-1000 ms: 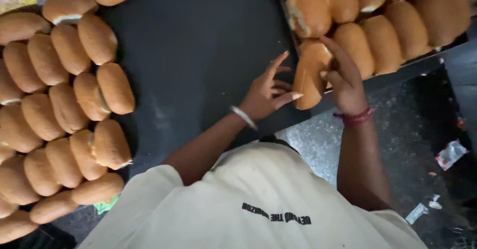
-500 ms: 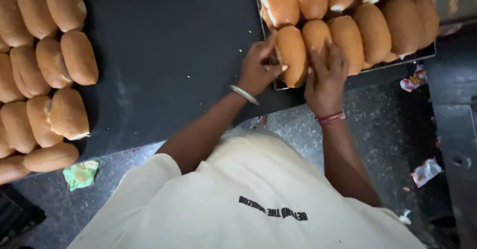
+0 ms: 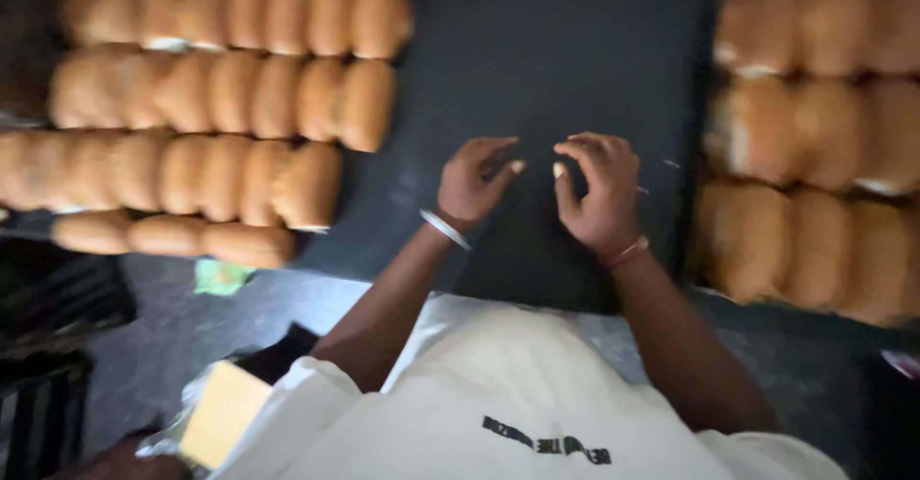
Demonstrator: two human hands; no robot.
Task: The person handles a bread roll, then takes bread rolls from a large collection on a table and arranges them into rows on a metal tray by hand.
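Black tray (image 3: pixel 575 49), centre bare: both hands over it, buns on either side.
Left hand (image 3: pixel 474 181): fingers loosely curled, nothing gripped; silver bangle (image 3: pixel 445 228) on wrist.
Right hand (image 3: pixel 596 189): fingers curled inward, empty; red thread band (image 3: pixel 625 250) on wrist.
Left buns (image 3: pixel 220 106): four rows in view, blurred, exact count unclear.
Right buns (image 3: pixel 815 154): three rows, tight-packed, number unclear.
Green scrap (image 3: pixel 220 275) on floor below left rows.

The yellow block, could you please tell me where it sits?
In the head view, the yellow block lies at the lower left, beside the white sleeve, below the green scrap.
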